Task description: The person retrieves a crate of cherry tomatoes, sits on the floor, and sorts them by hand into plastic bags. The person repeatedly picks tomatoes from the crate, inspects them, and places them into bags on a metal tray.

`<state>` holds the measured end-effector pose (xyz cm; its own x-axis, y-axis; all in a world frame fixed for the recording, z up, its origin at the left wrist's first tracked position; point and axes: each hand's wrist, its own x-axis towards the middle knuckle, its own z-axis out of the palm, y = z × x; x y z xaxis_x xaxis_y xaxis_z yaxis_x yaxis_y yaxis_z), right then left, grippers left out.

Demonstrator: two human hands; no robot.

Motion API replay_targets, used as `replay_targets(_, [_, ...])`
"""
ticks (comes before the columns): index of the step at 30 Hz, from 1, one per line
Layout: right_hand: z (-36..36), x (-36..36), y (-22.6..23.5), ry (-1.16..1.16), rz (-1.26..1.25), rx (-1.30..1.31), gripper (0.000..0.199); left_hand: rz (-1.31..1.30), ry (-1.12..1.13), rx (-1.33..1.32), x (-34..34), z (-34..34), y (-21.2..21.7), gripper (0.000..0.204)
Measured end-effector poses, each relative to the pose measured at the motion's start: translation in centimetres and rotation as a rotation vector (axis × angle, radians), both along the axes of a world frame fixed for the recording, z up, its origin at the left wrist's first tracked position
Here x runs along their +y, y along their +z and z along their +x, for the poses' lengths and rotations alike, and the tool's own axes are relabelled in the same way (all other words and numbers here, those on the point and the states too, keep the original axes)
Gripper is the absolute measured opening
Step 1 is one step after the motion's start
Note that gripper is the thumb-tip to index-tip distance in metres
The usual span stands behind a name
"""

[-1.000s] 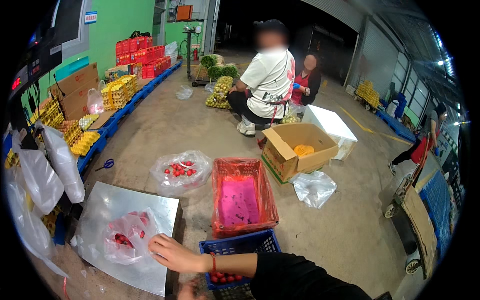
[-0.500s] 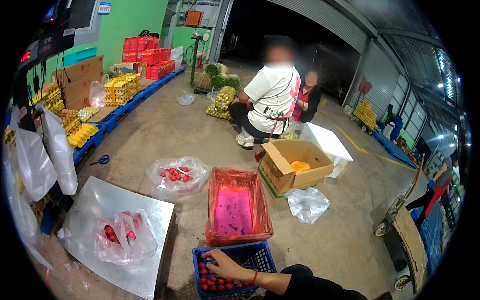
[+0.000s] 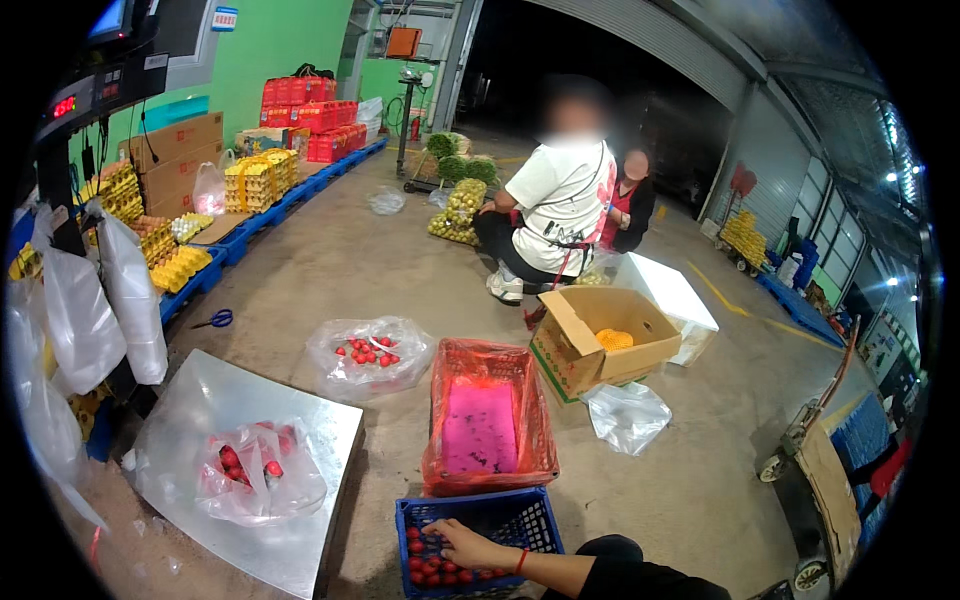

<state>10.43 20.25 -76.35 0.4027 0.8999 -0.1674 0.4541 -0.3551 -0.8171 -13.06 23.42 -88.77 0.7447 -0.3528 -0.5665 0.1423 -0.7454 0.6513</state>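
Observation:
My right hand (image 3: 465,545) comes in from the lower right over a blue plastic crate (image 3: 548,520). A red band circles its wrist. Small round red fruits (image 3: 432,575) lie in the crate, mostly on its left side and along the near edge. The fingers are bent but apart, their tips just above or touching the fruit at the left; nothing shows gripped in them. My left hand is out of view. Just beyond stands a red-lined crate (image 3: 545,440) with a pink sheet (image 3: 480,425) on its bottom, scattered with dark bits.
Left is a metal platform (image 3: 190,400) with a clear bag of red fruits (image 3: 262,480). Another bag of red fruits (image 3: 370,350) lies on the floor. A cardboard box (image 3: 570,350), foam box (image 3: 675,310), scissors (image 3: 215,319) and flatbed cart (image 3: 830,480) surround. Two people (image 3: 565,200) crouch beyond.
The whole view has shifted slightly, moving things right and down. My right hand stays over the blue crate, its fingers lower and nearer the fruit.

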Motion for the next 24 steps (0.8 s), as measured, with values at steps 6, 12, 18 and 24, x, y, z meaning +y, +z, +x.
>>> replay_targets(6, [0.5, 0.3, 3.6, 0.083, -0.147, 0.014, 0.03, -0.008, 0.101, -0.212, -0.2, 1.1, 2.8, 0.055])
replay_targets(12, [0.2, -0.4, 1.3, 0.112, -0.147, -0.028, 0.026, -0.031, 0.142, -0.235, -0.9, 0.4, 4.0, 0.043])
replay_targets(18, [0.8, -2.0, -2.9, -0.172, 0.143, -0.074, 0.029, -0.056, 0.167, -0.335, -1.4, 0.2, 3.7, 0.036])
replay_targets(24, [7.3, -2.0, -8.5, -0.047, -0.036, -0.416, 0.017, 0.17, -0.208, -0.225, 1.7, 1.8, 3.6, 0.046])
